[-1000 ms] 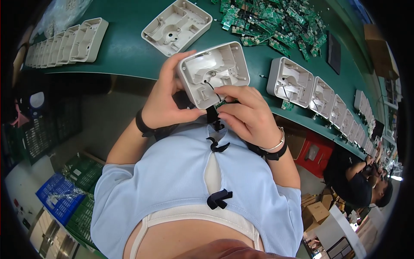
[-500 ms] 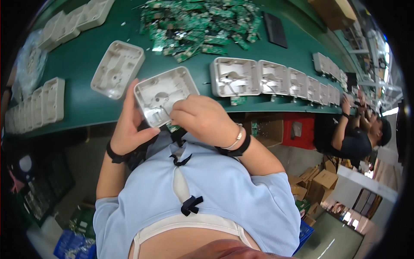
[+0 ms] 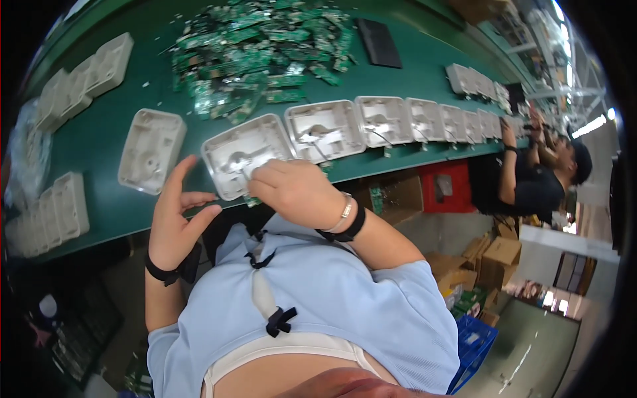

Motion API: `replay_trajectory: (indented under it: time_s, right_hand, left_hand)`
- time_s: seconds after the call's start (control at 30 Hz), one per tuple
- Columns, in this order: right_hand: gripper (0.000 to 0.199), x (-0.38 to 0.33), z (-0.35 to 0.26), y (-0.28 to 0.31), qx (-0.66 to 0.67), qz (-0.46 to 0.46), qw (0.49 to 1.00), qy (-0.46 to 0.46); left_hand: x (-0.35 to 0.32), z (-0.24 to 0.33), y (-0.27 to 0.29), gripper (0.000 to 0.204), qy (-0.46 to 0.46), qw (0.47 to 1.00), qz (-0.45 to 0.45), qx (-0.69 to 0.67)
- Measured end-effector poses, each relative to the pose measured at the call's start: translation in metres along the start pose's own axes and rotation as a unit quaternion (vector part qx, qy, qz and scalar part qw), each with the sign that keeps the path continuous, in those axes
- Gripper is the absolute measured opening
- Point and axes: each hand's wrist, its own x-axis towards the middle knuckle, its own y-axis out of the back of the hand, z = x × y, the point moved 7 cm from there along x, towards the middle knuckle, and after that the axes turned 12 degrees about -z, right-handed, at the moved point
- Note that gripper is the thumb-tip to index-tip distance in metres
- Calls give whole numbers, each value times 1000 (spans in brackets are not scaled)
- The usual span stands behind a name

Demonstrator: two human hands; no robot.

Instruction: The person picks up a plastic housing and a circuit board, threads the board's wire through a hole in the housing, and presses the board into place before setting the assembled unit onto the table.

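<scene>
A white rectangular plastic housing (image 3: 222, 154) lies on the green bench in front of me, open side up. My right hand (image 3: 297, 194) is closed at its near right wall, the fingertips inside hidden by the hand. Beneath the near edge a small green circuit board (image 3: 252, 201) sticks out. To the left of this housing my left hand (image 3: 171, 225) holds nothing; its fingers and thumb are spread near the corner. Another white housing (image 3: 141, 149) rests farther left, and a neighbouring housing (image 3: 326, 119) stands against the right side.
More white housings (image 3: 385, 109) run in a row to the right, some with wires and boards hanging at the front. A heap of green circuit boards (image 3: 265, 50) and a black flat pad (image 3: 379, 43) lie at the back. Stacked housings (image 3: 56, 212) stand left. A co-worker (image 3: 537, 172) works far right.
The housing has gone from my hands over the bench edge to the left end of the row. My left hand has let go of it, while my right hand stays at its wall.
</scene>
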Motion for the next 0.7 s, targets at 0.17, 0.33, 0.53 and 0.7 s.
replay_trajectory:
  time_s: [0.17, 0.33, 0.53, 0.7]
  right_hand:
    - [16, 1, 1, 1, -6, -26, 999, -25]
    - [19, 4, 0, 14, 30, -20, 998, -56]
    - [25, -2, 58, 85, -88, -94, 960, -249]
    - [29, 10, 183, 104, -190, -86, 921, -330]
  left_hand:
    - [-41, 7, 41, 75, -128, 965, 111, 203]
    - [-58, 24, 61, 92, -109, 855, 303, 407]
    - [-47, -3, 68, 113, -35, 864, 301, 402]
    - [-36, -18, 73, 114, 23, 904, 292, 311]
